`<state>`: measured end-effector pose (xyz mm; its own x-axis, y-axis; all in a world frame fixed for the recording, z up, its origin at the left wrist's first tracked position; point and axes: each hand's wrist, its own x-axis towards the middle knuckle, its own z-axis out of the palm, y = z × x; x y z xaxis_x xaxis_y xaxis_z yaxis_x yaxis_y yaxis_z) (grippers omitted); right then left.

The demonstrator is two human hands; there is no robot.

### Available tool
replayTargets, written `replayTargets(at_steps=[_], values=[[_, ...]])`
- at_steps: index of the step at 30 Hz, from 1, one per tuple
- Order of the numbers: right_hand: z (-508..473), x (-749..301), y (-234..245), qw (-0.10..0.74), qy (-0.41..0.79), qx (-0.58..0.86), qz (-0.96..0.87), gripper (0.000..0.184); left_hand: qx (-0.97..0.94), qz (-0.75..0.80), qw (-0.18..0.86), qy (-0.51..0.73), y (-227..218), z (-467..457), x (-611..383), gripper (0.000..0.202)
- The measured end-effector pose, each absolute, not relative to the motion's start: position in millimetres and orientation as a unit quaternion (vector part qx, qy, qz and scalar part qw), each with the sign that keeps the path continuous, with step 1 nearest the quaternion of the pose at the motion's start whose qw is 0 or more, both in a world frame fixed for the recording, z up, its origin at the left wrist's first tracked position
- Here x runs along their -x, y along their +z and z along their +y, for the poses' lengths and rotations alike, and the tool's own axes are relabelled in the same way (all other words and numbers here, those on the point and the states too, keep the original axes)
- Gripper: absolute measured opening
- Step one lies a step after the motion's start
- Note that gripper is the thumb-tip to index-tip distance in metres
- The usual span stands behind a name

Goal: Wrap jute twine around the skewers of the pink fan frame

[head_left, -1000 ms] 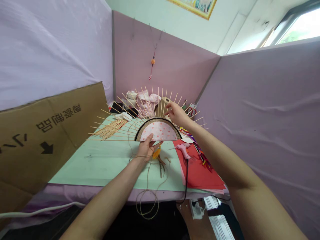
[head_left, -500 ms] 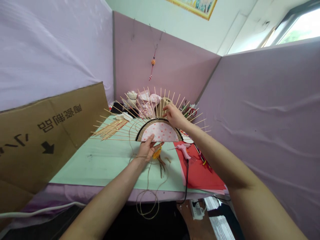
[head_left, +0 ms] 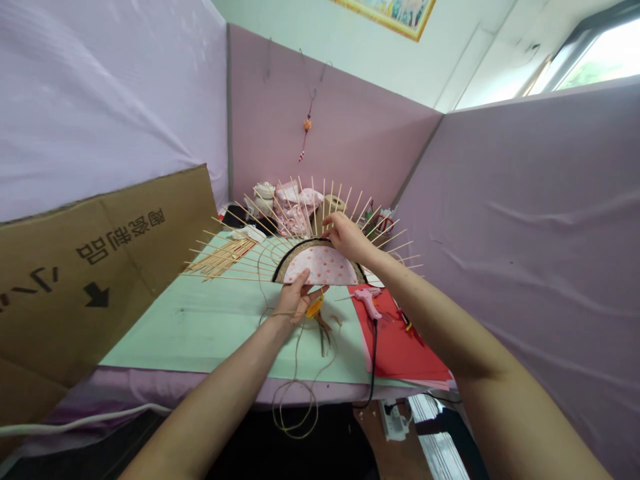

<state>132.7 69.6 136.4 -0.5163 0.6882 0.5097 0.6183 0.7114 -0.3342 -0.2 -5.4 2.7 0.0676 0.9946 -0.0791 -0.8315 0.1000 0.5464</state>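
My left hand (head_left: 296,299) grips a half-circle fan-like panel (head_left: 323,265) by its straight lower edge, thumb on the front and fingers behind. The panel has white cloth with pink dots, a tan cord band and a black curved rim, and several thin wooden sticks (head_left: 267,223) radiate from it. My right hand (head_left: 344,235) is closed at the top of the rim among the sticks, its fingertips pinched; what lies between them is too small to make out. A thin twine (head_left: 296,381) trails past my left hand and loops over the table's front edge.
Loose sticks (head_left: 225,259) lie at the left of the green tabletop (head_left: 200,327). A pink glue gun (head_left: 369,301) rests on red sheets (head_left: 405,353), its cord running down. Pink dotted cloth (head_left: 295,210) and a twine roll (head_left: 333,203) stand behind. Cardboard (head_left: 125,267) leans left.
My right hand has shifted slightly left and down along the rim. The panel and its sticks have tilted a little, while my left hand keeps its hold.
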Motion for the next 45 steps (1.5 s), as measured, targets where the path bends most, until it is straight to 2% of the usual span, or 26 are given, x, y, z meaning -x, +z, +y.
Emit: replayTargets(at_steps=[4, 10, 17, 23, 28, 34, 40, 45], values=[[68.0, -129.5, 135.6, 0.305, 0.058, 0.367, -0.877, 0.03, -0.196, 0.227, 0.707, 0.641, 2.8, -5.7, 0.0, 0.028], [67.1, -131.7, 139.1, 0.34, 0.031, 0.36, -0.868, 0.026, -0.194, 0.227, 0.705, 0.643, 4.1, -6.5, -0.8, 0.026], [68.4, -130.7, 133.8, 0.294, 0.038, 0.358, -0.885, 0.027, -0.195, 0.223, 0.713, 0.636, 3.3, -5.6, -0.9, 0.027], [65.3, -131.1, 137.3, 0.327, 0.01, 0.34, -0.881, 0.026, -0.201, 0.239, 0.709, 0.632, 5.3, -7.7, -1.5, 0.031], [65.4, -130.2, 130.9, 0.293, 0.012, 0.34, -0.894, 0.028, -0.213, 0.229, 0.712, 0.629, 4.4, -7.7, -2.1, 0.034], [68.8, -132.2, 134.4, 0.345, 0.014, 0.315, -0.884, 0.029, -0.218, 0.224, 0.712, 0.629, 1.7, -6.2, -2.1, 0.027], [66.4, -130.7, 132.6, 0.308, 0.025, 0.333, -0.891, 0.026, -0.213, 0.222, 0.714, 0.629, 3.1, -6.6, -2.9, 0.028], [68.2, -130.0, 131.6, 0.344, 0.025, 0.314, -0.885, 0.025, -0.216, 0.219, 0.714, 0.629, 2.1, -6.4, -2.7, 0.029]])
